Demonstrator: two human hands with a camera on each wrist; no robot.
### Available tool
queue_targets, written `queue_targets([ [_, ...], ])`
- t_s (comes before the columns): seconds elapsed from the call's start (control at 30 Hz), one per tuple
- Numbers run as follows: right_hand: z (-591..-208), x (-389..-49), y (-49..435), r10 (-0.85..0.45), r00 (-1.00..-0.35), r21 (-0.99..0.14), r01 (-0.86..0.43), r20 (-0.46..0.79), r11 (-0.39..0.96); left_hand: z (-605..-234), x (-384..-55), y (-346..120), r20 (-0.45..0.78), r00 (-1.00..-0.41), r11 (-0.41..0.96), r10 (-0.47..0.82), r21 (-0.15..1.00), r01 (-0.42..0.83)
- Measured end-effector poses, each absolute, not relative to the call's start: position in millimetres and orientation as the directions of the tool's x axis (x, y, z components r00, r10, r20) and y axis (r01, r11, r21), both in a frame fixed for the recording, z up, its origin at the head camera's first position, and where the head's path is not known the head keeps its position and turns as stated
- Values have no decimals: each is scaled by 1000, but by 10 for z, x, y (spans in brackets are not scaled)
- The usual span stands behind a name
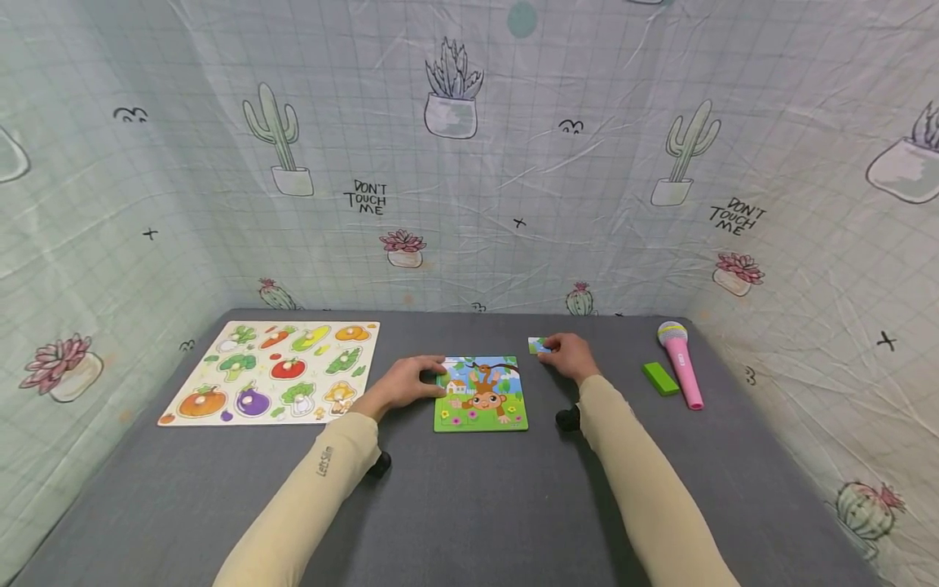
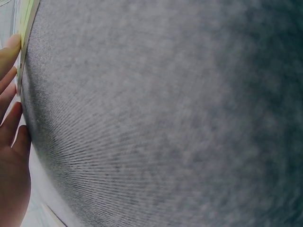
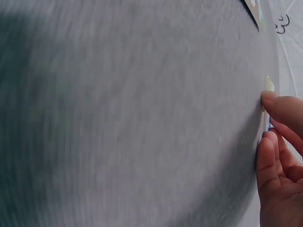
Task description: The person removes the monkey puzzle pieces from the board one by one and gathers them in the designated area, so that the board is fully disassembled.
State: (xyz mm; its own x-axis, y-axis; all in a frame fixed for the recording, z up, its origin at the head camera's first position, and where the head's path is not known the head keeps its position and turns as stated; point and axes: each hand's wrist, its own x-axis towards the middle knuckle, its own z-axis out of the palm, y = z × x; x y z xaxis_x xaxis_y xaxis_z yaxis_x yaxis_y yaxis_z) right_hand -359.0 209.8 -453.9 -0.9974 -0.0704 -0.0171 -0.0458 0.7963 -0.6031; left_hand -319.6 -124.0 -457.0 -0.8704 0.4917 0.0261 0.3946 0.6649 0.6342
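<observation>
In the head view a square jigsaw puzzle (image 1: 487, 399) with a monkey picture lies flat on the table. My left hand (image 1: 402, 381) rests against its left side, fingers at the upper left corner and thumb lower down the edge. The left wrist view has the fingers of that left hand (image 2: 12, 142) fairly straight along the puzzle's edge (image 2: 29, 28). To the right of the puzzle, my right hand (image 1: 570, 356) pinches a small puzzle piece (image 1: 536, 345) coloured blue and green. In the right wrist view, the right hand's thumb (image 3: 279, 106) lies over the piece's thin edge (image 3: 269, 85).
A vegetable picture board (image 1: 273, 371) lies at the left. At the right are a green block (image 1: 661, 378) and a pink toy microphone (image 1: 682, 367). A printed cloth (image 1: 469, 204) hangs behind and beside the grey table (image 1: 469, 505).
</observation>
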Motion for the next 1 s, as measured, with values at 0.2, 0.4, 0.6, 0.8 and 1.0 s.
queue_targets([
  [0.2,-4534,-3606,2045,-66,-997,-605,-35,-28,796,-4577,-3197,-1232,25,-870,663,492,637,393],
  [0.4,-4490,-3587,2009,-51,-998,-616,-22,-31,788,-4587,-3201,-1242,52,-859,653,509,627,425],
  [0.6,-4317,-3535,1813,-142,-986,-689,-42,-89,723,-4587,-3204,-1242,52,-856,656,514,619,431],
  [0.8,-4205,-3436,1405,-306,-937,-780,-64,-167,622,-4571,-3214,-1235,28,-871,661,490,639,392],
  [1.0,-4306,-3373,1137,-342,-924,-805,-69,-171,589,-4560,-3219,-1210,10,-879,664,477,651,368],
])
